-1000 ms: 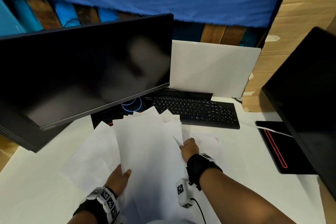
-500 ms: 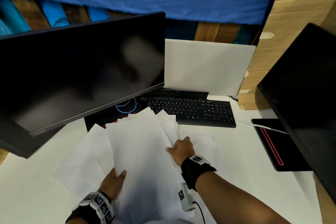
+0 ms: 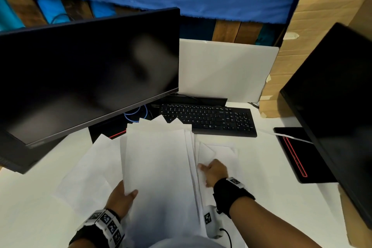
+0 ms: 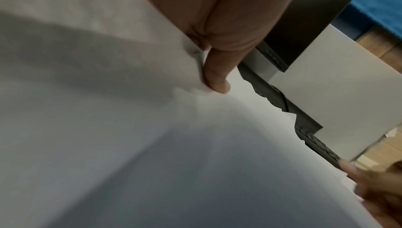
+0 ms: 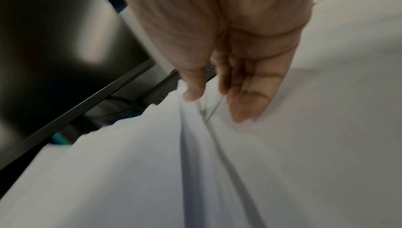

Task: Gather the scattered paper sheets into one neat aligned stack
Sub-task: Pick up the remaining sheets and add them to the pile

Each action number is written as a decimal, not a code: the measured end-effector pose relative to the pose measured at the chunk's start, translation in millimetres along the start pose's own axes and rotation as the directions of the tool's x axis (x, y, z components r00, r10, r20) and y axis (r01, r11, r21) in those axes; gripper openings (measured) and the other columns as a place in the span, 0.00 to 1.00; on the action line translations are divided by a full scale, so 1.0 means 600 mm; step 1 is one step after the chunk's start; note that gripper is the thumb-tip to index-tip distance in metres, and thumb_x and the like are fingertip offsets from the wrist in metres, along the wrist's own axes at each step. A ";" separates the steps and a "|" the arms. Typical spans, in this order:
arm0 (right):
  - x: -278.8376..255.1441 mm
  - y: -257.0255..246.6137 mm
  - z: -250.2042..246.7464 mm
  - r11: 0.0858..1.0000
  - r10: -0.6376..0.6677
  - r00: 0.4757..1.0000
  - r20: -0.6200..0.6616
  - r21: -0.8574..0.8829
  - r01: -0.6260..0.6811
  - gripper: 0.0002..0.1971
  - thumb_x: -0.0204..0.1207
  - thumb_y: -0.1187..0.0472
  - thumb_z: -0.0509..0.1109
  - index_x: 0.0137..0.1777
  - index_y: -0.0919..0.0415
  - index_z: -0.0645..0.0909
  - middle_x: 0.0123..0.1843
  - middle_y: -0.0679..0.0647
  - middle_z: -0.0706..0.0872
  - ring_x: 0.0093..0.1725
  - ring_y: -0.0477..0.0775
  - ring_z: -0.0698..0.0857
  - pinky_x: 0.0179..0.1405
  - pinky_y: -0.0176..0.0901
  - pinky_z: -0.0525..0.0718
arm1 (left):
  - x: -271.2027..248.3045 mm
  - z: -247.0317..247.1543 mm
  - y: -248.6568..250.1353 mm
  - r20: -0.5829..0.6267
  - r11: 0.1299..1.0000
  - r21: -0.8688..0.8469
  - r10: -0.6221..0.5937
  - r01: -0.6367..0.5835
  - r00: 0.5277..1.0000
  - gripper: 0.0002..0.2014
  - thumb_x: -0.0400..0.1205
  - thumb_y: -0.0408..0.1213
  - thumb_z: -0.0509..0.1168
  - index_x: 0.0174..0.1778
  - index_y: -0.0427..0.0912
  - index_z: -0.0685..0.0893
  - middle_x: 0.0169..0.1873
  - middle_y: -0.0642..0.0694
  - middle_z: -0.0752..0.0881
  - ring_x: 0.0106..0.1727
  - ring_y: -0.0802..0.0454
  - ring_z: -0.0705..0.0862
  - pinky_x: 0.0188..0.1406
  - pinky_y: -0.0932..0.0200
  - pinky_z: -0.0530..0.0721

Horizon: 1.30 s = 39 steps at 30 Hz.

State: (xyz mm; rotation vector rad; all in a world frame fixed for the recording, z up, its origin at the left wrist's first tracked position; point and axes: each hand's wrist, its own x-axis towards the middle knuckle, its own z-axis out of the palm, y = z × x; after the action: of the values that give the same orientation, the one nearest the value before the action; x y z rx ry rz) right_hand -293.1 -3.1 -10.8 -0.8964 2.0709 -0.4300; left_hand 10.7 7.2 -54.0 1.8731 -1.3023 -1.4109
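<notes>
Ideally the left hand (image 3: pixel 120 197), pinching the gathered sheets (image 3: pixel 157 167), holds them steady while the right hand (image 3: pixel 213 171), fingers flat on a loose sheet (image 3: pixel 219 151), slides it under squarely.

Paper sheets (image 3: pixel 159 167): near ends cut off at your head view's bottom edge, count unreadable. Left hand (image 3: pixel 120 197): fingers hidden under the sheets you held. Right hand (image 5: pixel 228 59): blurred in your wrist view. Keyboard (image 3: pixel 211 117): left corner hidden behind sheets.

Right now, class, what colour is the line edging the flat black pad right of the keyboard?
Red, on the flat black pad; the head view shows it best.
</notes>
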 end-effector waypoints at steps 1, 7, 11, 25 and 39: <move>0.007 0.002 -0.006 0.992 0.087 0.995 -0.057 0.095 -0.081 0.21 0.72 0.45 0.73 0.46 0.64 0.77 0.43 0.61 0.87 0.40 0.62 0.90 0.37 0.48 0.90 | 0.002 -0.003 -0.003 -0.013 1.000 0.012 -0.006 0.006 1.000 0.25 0.72 0.35 0.68 0.66 0.35 0.75 0.61 0.33 0.84 0.62 0.36 0.81 0.66 0.42 0.77; 0.014 -0.018 -0.001 0.921 0.153 0.984 0.088 0.347 -0.174 0.14 0.78 0.61 0.69 0.32 0.63 0.74 0.35 0.62 0.81 0.27 0.56 0.78 0.24 0.45 0.85 | 0.002 -0.003 0.005 0.006 1.000 -0.007 0.013 -0.013 1.000 0.25 0.75 0.34 0.67 0.68 0.33 0.74 0.63 0.32 0.82 0.64 0.36 0.80 0.66 0.44 0.76; 0.021 -0.022 0.002 0.966 0.087 0.993 -0.078 0.249 -0.066 0.04 0.80 0.62 0.63 0.44 0.61 0.73 0.54 0.65 0.85 0.46 0.63 0.85 0.54 0.58 0.87 | 0.002 -0.019 0.014 -0.095 0.997 -0.080 0.007 -0.015 0.995 0.19 0.79 0.26 0.64 0.67 0.35 0.75 0.58 0.35 0.84 0.61 0.36 0.81 0.66 0.41 0.77; 0.035 0.069 -0.141 0.957 0.034 0.961 -0.274 -0.269 -0.110 0.19 0.83 0.57 0.60 0.68 0.69 0.71 0.66 0.69 0.77 0.65 0.69 0.77 0.61 0.51 0.75 | 0.033 -0.052 -0.053 -0.123 0.991 -0.125 -0.054 0.038 0.991 0.19 0.74 0.32 0.69 0.61 0.39 0.78 0.59 0.31 0.85 0.59 0.31 0.83 0.64 0.31 0.78; -0.050 0.068 -0.047 0.911 0.216 0.946 -0.240 -0.298 -0.284 0.48 0.58 0.36 0.78 0.70 0.65 0.65 0.70 0.62 0.68 0.72 0.62 0.69 0.70 0.53 0.72 | 0.029 -0.030 -0.024 -0.103 0.997 0.055 -0.040 0.046 0.994 0.20 0.78 0.28 0.65 0.66 0.33 0.75 0.61 0.33 0.83 0.63 0.33 0.81 0.66 0.43 0.75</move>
State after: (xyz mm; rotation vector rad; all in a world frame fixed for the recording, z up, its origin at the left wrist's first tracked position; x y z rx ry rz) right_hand -321.5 46.6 -0.5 -0.7823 2.4571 -0.0326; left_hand 33.4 -4.7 -66.9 1.9947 -1.2729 -1.2928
